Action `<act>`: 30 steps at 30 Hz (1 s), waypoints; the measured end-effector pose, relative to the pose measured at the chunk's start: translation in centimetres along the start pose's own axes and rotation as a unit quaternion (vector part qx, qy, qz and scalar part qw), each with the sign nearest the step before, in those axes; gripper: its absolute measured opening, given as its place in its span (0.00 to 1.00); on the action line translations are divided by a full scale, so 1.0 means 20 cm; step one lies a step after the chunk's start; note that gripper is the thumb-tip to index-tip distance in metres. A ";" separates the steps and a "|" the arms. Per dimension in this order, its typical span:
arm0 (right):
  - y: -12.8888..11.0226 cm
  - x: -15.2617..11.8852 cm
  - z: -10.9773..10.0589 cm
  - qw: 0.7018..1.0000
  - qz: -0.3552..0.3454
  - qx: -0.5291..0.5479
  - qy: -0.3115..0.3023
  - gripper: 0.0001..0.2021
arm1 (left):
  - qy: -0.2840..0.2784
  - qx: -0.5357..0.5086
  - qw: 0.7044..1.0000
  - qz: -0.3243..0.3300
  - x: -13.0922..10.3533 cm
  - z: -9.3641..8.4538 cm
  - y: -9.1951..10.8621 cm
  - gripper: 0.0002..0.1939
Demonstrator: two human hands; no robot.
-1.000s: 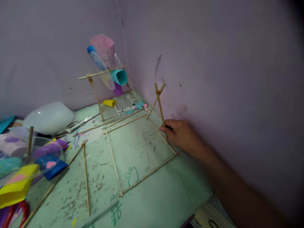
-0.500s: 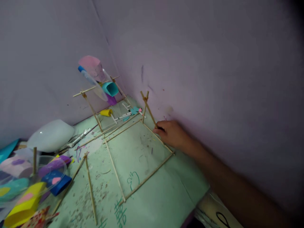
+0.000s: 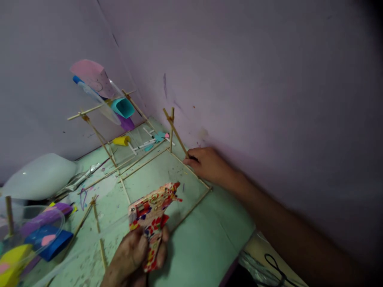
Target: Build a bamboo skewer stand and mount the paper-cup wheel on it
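A hot glue gun [image 3: 154,213] with a colourful patterned body is gripped by its handle in my left hand [image 3: 131,251]. Its nozzle points up and right, over the rectangular frame of thin wooden sticks [image 3: 146,162] on the table. A pale translucent stick trails from the gun's back. My right hand [image 3: 209,164] pinches the lower end of one leg of a crossed stick pair [image 3: 177,135], at the frame's right side. The pair stands upright, bound near its top. Part of the rectangular frame is hidden behind the glue gun.
Behind stands a stick rack [image 3: 100,137] carrying a pink paper piece [image 3: 91,75] and a teal paper tube [image 3: 124,107]. Another tied stick pair [image 3: 97,223] lies left, near a blue paper tube [image 3: 49,241] and a white balloon-like object [image 3: 42,175]. Walls border the table [image 3: 206,247].
My left hand has come into view from below, holding the glue gun over the frame. My right hand still holds the stick leg. The view has shifted slightly to the right.
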State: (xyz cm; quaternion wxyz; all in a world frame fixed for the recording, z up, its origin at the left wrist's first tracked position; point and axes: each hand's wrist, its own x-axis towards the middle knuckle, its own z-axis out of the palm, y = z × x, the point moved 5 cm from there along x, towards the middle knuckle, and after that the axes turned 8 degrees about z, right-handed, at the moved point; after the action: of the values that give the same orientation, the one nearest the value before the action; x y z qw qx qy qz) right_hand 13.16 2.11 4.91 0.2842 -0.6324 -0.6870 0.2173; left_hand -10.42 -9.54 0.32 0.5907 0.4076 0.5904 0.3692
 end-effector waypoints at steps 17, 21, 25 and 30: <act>0.00 0.00 -0.01 1.000 -0.001 -0.024 -0.003 0.10 | -0.115 -0.114 0.986 -0.027 0.23 0.35 0.03 0.19; 0.00 0.00 -0.01 1.000 0.002 -0.028 -0.003 0.10 | -0.116 -0.105 0.988 -0.013 0.24 0.36 0.02 0.19; -0.01 0.00 -0.02 1.000 0.000 -0.028 0.000 0.10 | -0.126 -0.075 0.989 -0.019 0.25 0.37 0.00 0.22; -0.03 -0.01 -0.04 0.999 -0.008 -0.032 0.018 0.09 | -0.134 -0.040 0.990 -0.025 0.27 0.36 0.00 0.27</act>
State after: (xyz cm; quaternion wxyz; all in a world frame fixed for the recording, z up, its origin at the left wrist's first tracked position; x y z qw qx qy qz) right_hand 13.36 1.87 5.90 0.2777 -0.6393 -0.6936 0.1819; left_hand -3.00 -5.00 -2.01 0.6892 0.4148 0.5005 0.3201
